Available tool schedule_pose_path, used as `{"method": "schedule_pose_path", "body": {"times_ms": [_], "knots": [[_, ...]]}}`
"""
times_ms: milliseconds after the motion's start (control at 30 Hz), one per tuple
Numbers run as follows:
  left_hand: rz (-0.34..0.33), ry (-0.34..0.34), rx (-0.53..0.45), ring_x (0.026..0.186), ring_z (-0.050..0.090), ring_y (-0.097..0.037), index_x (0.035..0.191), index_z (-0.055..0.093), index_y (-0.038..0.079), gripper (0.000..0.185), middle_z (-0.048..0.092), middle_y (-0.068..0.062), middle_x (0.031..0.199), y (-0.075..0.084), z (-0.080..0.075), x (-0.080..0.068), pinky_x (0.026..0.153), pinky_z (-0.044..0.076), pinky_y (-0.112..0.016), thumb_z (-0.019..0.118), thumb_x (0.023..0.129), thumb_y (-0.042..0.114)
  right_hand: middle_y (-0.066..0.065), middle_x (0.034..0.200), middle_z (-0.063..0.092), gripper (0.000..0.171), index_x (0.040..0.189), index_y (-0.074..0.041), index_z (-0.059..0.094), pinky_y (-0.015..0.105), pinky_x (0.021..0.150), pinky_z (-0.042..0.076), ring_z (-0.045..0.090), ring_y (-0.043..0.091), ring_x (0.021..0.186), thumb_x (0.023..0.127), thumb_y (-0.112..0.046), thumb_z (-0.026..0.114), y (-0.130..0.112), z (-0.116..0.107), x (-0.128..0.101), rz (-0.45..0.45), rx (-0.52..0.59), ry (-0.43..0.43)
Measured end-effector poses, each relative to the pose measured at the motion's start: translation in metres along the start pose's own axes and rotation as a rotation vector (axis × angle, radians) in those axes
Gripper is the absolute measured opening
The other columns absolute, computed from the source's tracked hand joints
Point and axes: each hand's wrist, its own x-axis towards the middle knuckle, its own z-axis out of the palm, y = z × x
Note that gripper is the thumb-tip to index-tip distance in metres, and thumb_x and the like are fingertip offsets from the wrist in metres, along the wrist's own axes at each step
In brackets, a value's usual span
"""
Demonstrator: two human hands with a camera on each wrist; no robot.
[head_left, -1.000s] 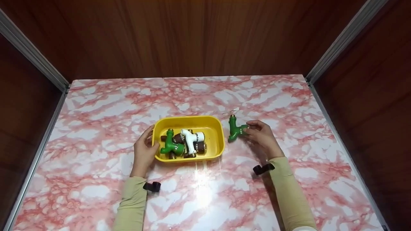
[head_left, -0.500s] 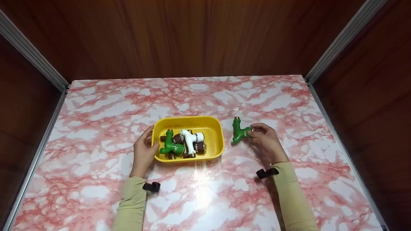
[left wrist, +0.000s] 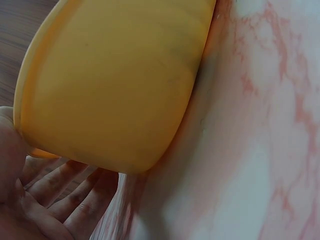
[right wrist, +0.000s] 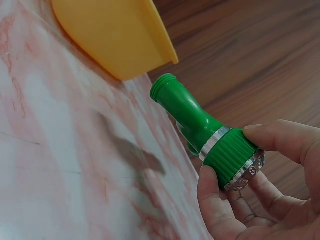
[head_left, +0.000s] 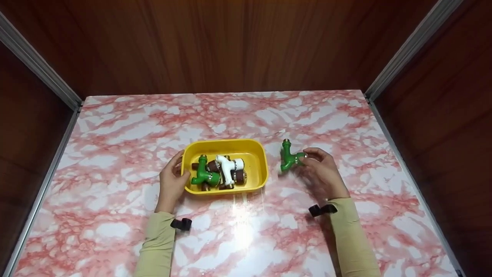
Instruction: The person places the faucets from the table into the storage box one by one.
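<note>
My left hand grips the left end of a yellow plastic tub, thumb over the rim and fingers along the outer wall. In the left wrist view the tub's wall fills much of the picture. To the tub's right, my right hand pinches a green tap by its ribbed knob. The right wrist view shows this green tap raised over the table, its shadow below. Inside the tub lie another green tap, a white tap and brown taps, partly covered.
The tub stands on a pink-and-white marbled table. Dark wood-grain panels rise behind and at both sides, with metal rails at the corners. Black bands with small blocks sit at both wrists.
My right hand has moved a little to the right, away from the tub, with the green tap in its fingers. My left hand and the tub have stayed in place.
</note>
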Motion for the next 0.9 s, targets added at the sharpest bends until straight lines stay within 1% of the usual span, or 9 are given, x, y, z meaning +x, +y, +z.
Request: {"method": "schedule_pose_path", "body": {"times_ms": [200, 367, 433, 533, 633, 800, 900], "knots": [[-0.007, 0.003, -0.004, 0.101, 0.06, -0.025, 0.139, 0.052, 0.015, 0.067, 0.057, -0.011, 0.126, -0.001, 0.0, 0.0, 0.084, 0.049, -0.025, 0.059, 0.079, -0.014, 0.014, 0.112, 0.058, 0.051, 0.126, 0.009, 0.048, 0.049, 0.09, 0.048, 0.063, 0.019, 0.09, 0.085, -0.009, 0.071, -0.004, 0.003, -0.006, 0.0, 0.029, 0.018], [-0.011, 0.004, -0.009, 0.102, 0.059, -0.025, 0.139, 0.053, 0.015, 0.068, 0.057, -0.011, 0.126, -0.001, 0.001, 0.0, 0.086, 0.048, -0.027, 0.059, 0.078, -0.015, 0.016, 0.114, 0.056, 0.05, 0.124, 0.008, 0.05, 0.047, 0.087, 0.05, 0.064, 0.019, 0.089, 0.084, -0.012, 0.073, -0.008, 0.004, -0.008, -0.019, 0.005, 0.015], [-0.014, 0.005, -0.01, 0.102, 0.059, -0.026, 0.139, 0.053, 0.016, 0.069, 0.057, -0.011, 0.127, -0.001, 0.001, 0.0, 0.086, 0.048, -0.027, 0.059, 0.078, -0.016, 0.017, 0.116, 0.055, 0.049, 0.124, 0.008, 0.05, 0.049, 0.087, 0.05, 0.064, 0.02, 0.088, 0.084, -0.012, 0.073, -0.009, 0.005, -0.009, -0.022, 0.006, 0.011], [-0.014, 0.005, -0.017, 0.103, 0.059, -0.027, 0.139, 0.053, 0.015, 0.069, 0.057, -0.012, 0.127, -0.001, 0.0, 0.0, 0.085, 0.049, -0.025, 0.058, 0.078, -0.016, 0.018, 0.116, 0.054, 0.047, 0.122, 0.007, 0.051, 0.052, 0.088, 0.048, 0.064, 0.021, 0.087, 0.085, -0.01, 0.072, -0.011, 0.008, -0.01, -0.022, 0.023, 0.01], [-0.009, 0.0, -0.028, 0.104, 0.058, -0.031, 0.14, 0.052, 0.014, 0.069, 0.056, -0.015, 0.128, 0.0, 0.0, 0.0, 0.084, 0.049, -0.025, 0.058, 0.078, -0.016, 0.017, 0.114, 0.054, 0.045, 0.122, 0.009, 0.051, 0.053, 0.087, 0.049, 0.065, 0.021, 0.084, 0.084, -0.006, 0.071, -0.013, 0.011, -0.01, -0.026, 0.049, 0.013], [0.005, -0.007, -0.036, 0.105, 0.058, -0.034, 0.14, 0.05, 0.012, 0.068, 0.055, -0.019, 0.129, 0.0, 0.0, 0.0, 0.086, 0.048, -0.03, 0.058, 0.079, -0.015, 0.016, 0.109, 0.055, 0.048, 0.122, 0.015, 0.047, 0.046, 0.075, 0.055, 0.064, 0.024, 0.08, 0.084, -0.002, 0.07, -0.016, 0.015, -0.01, -0.053, 0.073, 0.011], [0.011, -0.001, -0.023, 0.104, 0.059, -0.032, 0.139, 0.052, 0.013, 0.067, 0.056, -0.017, 0.128, 0.0, 0.0, 0.0, 0.084, 0.049, -0.027, 0.059, 0.078, -0.015, 0.017, 0.108, 0.055, 0.044, 0.12, 0.012, 0.05, 0.039, 0.069, 0.055, 0.064, 0.027, 0.079, 0.084, -0.002, 0.071, -0.018, 0.017, -0.011, -0.063, 0.073, 0.006]]}}
